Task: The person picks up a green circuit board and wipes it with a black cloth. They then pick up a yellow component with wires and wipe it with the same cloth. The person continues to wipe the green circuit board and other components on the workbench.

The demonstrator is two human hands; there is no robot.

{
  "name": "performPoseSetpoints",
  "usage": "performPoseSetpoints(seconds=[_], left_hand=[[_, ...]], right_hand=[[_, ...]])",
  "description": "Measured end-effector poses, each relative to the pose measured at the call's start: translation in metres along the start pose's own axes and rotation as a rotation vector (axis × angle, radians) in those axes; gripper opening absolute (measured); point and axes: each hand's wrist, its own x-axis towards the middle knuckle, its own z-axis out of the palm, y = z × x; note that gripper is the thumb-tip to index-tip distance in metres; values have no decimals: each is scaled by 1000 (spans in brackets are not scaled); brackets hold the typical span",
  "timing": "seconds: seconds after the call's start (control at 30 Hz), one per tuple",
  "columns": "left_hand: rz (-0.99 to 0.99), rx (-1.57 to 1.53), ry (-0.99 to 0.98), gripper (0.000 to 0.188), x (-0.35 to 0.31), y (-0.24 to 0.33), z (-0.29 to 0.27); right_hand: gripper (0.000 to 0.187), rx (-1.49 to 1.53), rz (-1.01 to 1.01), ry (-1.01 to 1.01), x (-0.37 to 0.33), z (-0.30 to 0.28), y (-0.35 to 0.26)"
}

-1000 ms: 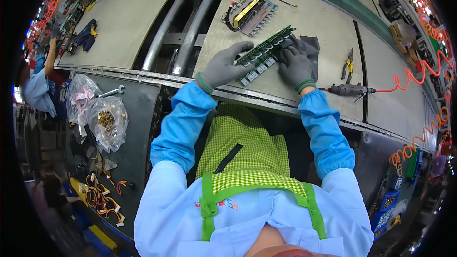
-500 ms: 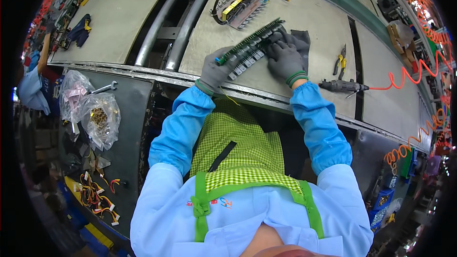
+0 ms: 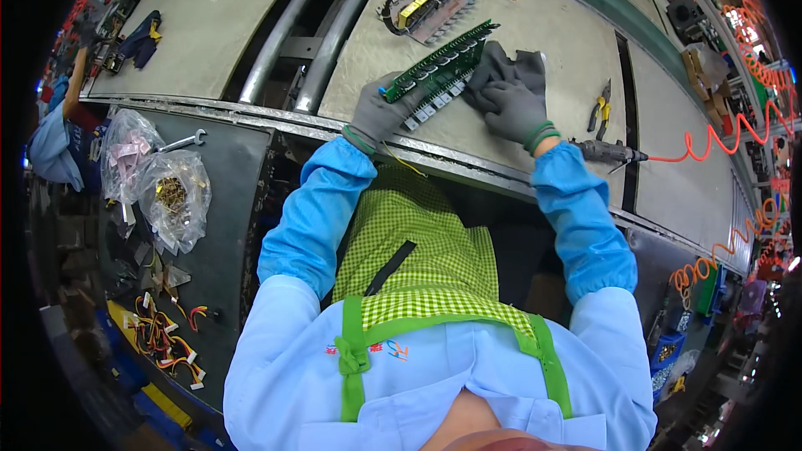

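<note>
My left hand [image 3: 376, 114], in a grey glove, grips the near left end of a long green circuit board [image 3: 441, 64]. The board stands tilted above the metal worktop, with a row of silver-white metal tabs along its lower edge. In my gloved right hand [image 3: 516, 114] a dark grey cloth [image 3: 525, 72] is bunched, and it reaches up to the board's right end. The fingertips of that hand are partly hidden in the cloth. Beyond the board lies another circuit assembly [image 3: 429, 10] with a yellow-topped row of parts and loose wires.
Yellow-handled pliers [image 3: 598, 108] and an air screwdriver [image 3: 608, 151] on a red coiled hose lie to the right. Metal rollers [image 3: 338, 33] span a gap on the left. A side table holds a wrench [image 3: 182, 142], a bag of small brass parts [image 3: 173, 195] and wire leads [image 3: 159, 334].
My right hand has drawn back from the board toward the right, bringing the cloth off its face. The board now shows more of its front, while my left hand keeps its hold.
</note>
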Motion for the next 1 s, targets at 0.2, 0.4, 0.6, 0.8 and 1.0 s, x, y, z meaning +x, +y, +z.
performPoseSetpoints(seconds=[0.2,0.4,0.6,0.8,1.0], left_hand=[[-68,-59,6,26,2,-1,-3],[45,-51,19,28,2,-13,4],[-90,35,0,32,4,-4,-1],[11,86,-7,30,7,-12,-2],[-9,61,-20,29,5,-14,7]], right_hand=[[38,346,306,108,-6,-39,37],[46,-62,129,283,26,53,7],[50,-92,164,-9,26,18,-12],[45,3,8,-140,3,-10,13],[47,76,93,163,11,11,2]])
